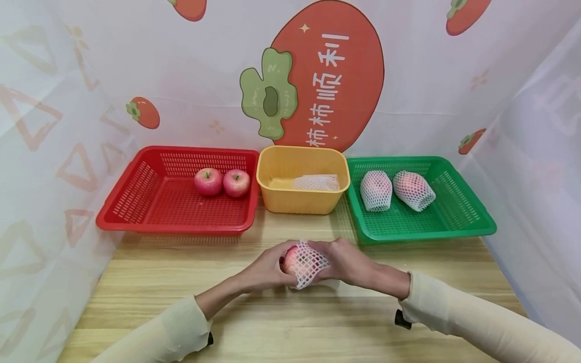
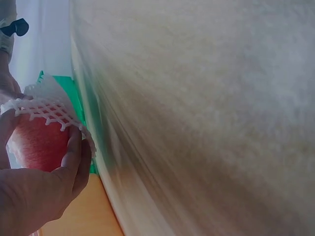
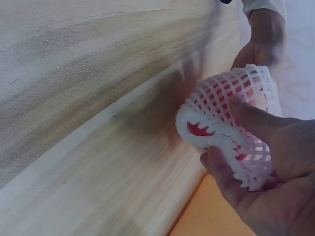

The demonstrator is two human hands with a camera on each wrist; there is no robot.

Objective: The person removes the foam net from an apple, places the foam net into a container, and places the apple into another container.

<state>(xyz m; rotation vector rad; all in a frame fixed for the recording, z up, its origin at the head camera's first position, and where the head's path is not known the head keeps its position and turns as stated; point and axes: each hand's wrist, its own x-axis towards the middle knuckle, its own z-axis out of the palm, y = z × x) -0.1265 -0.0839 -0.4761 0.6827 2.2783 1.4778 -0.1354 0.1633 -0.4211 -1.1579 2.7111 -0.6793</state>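
Note:
In the head view an apple (image 1: 289,260) is held over the table, with a white foam net sleeve (image 1: 310,262) drawn over much of it. My left hand (image 1: 263,268) grips the apple from the left, its bare red side showing between thumb and fingers. Fingertips lie along the sleeve's edge in the left wrist view. From the right, my right hand (image 1: 348,263) holds the sleeve. Its thumb presses the mesh and the other fingers curl beneath, as the right wrist view shows. The sleeve's far end (image 3: 199,130) gapes there, with red apple visible inside.
A red basket (image 1: 177,228) at the back left holds two bare apples (image 1: 222,182). Beside it a yellow bin (image 1: 301,201) contains white foam nets (image 1: 317,182). The green basket (image 1: 422,234) at the right has two netted apples (image 1: 395,189). Patterned curtains surround the wooden table (image 1: 290,327).

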